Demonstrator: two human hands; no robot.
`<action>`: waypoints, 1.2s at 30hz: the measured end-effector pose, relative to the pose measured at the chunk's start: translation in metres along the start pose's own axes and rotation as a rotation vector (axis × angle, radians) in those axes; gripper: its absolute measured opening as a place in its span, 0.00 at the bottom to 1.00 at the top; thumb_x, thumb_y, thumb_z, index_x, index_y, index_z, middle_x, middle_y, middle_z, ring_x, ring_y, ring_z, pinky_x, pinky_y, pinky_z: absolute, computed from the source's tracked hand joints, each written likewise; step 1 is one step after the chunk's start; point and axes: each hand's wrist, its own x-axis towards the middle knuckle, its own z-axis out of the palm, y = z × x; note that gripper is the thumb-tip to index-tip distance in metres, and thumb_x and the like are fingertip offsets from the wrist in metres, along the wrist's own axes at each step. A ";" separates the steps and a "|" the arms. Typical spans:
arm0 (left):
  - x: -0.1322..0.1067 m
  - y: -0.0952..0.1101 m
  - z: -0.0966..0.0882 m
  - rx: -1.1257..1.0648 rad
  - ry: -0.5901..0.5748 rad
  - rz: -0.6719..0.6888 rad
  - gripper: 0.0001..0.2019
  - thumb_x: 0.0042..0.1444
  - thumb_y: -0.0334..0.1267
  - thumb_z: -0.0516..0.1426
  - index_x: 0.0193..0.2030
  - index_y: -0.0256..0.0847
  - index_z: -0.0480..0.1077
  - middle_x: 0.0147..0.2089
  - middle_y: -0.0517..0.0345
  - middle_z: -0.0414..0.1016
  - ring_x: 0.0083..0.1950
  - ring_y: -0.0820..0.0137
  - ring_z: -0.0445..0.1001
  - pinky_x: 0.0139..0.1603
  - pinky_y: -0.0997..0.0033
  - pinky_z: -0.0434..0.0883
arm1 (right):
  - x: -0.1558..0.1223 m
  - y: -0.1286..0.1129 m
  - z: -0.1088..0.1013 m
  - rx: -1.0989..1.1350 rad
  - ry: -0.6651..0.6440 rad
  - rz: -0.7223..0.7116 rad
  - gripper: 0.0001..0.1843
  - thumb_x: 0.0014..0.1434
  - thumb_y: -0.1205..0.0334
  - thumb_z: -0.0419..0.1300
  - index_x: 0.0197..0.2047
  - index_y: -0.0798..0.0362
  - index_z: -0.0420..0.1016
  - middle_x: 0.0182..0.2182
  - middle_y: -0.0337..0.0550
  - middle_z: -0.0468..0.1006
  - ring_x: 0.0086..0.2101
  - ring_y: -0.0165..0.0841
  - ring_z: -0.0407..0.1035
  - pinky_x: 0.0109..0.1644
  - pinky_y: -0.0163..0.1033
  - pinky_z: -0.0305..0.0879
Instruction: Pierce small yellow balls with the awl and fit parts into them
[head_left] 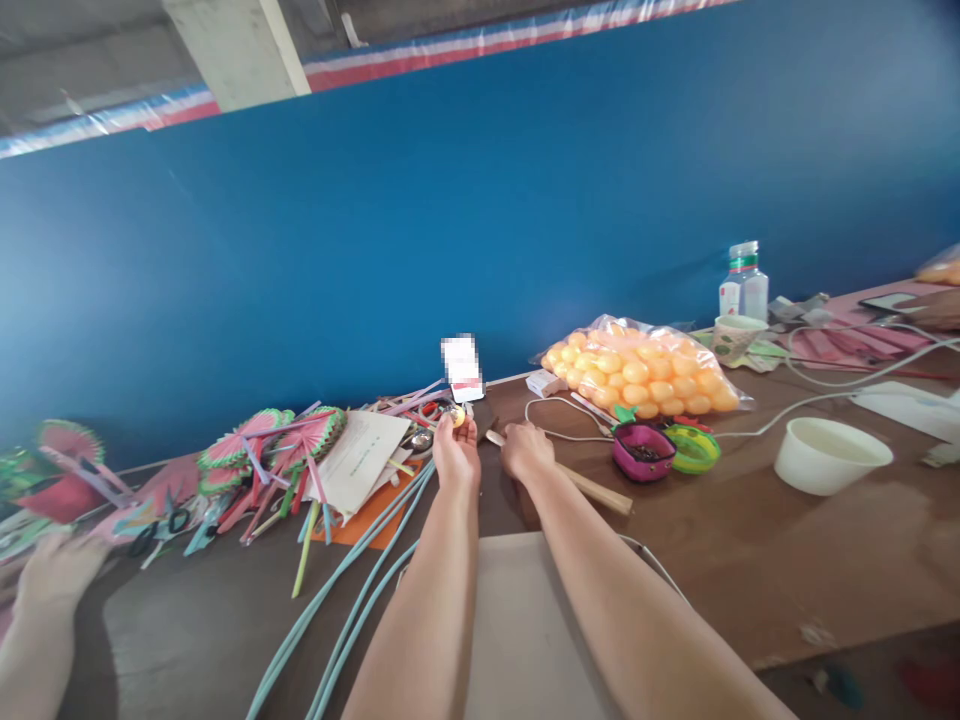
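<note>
My left hand [457, 455] is raised palm up near the middle of the table, fingers curled around a small round yellow-and-white thing [457, 414], its exact kind unclear. Just to its right, my right hand [527, 452] is closed over a wooden stick [600, 491]. The stick's pale end [495, 438] pokes out past my fingers, and the rest runs under my wrist toward the right. A phone [463, 370] with a lit screen stands upright behind my left hand. Pale blue cords or strips [367, 545] lie along my left forearm.
Paper pinwheel-like fans [247, 450], scissors [161, 528] and a white paper [361, 458] lie left. A bag of orange balls [637, 370], purple basket [643, 452], white bowl [831, 458] and bottle [744, 283] stand right. Other people's hands show at far left [64, 575] and right [934, 310].
</note>
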 end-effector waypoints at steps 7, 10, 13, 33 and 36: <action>-0.007 0.005 0.007 -0.024 -0.156 -0.108 0.08 0.59 0.39 0.55 0.36 0.36 0.71 0.35 0.51 0.74 0.32 0.74 0.72 0.36 0.73 0.70 | 0.006 -0.001 -0.001 0.507 0.206 -0.119 0.15 0.57 0.62 0.56 0.46 0.49 0.78 0.46 0.48 0.78 0.46 0.40 0.71 0.50 0.43 0.64; -0.008 0.005 0.008 -0.021 -0.203 -0.135 0.10 0.59 0.40 0.55 0.35 0.36 0.72 0.34 0.52 0.75 0.32 0.74 0.72 0.36 0.74 0.70 | 0.011 -0.004 0.000 0.938 0.161 -0.165 0.13 0.55 0.59 0.58 0.42 0.50 0.79 0.39 0.43 0.80 0.39 0.34 0.73 0.46 0.38 0.67; -0.010 0.004 0.009 -0.018 -0.277 -0.136 0.10 0.58 0.40 0.56 0.35 0.35 0.73 0.33 0.53 0.75 0.32 0.74 0.72 0.36 0.74 0.69 | 0.012 -0.008 0.000 1.266 0.051 -0.103 0.13 0.51 0.57 0.61 0.39 0.51 0.80 0.33 0.41 0.80 0.34 0.31 0.73 0.43 0.38 0.68; -0.014 0.000 0.008 0.099 -0.481 -0.044 0.17 0.53 0.39 0.61 0.51 0.44 0.73 0.47 0.53 0.76 0.41 0.70 0.75 0.43 0.70 0.69 | 0.002 -0.013 -0.013 1.624 -0.155 -0.191 0.21 0.39 0.58 0.71 0.40 0.50 0.81 0.35 0.40 0.81 0.39 0.34 0.74 0.44 0.39 0.68; -0.015 -0.001 0.008 0.120 -0.458 -0.025 0.18 0.51 0.37 0.63 0.50 0.44 0.73 0.48 0.52 0.76 0.43 0.69 0.75 0.45 0.69 0.70 | 0.002 -0.011 -0.013 1.647 -0.174 -0.163 0.20 0.41 0.57 0.70 0.41 0.50 0.81 0.36 0.41 0.81 0.39 0.34 0.74 0.43 0.38 0.68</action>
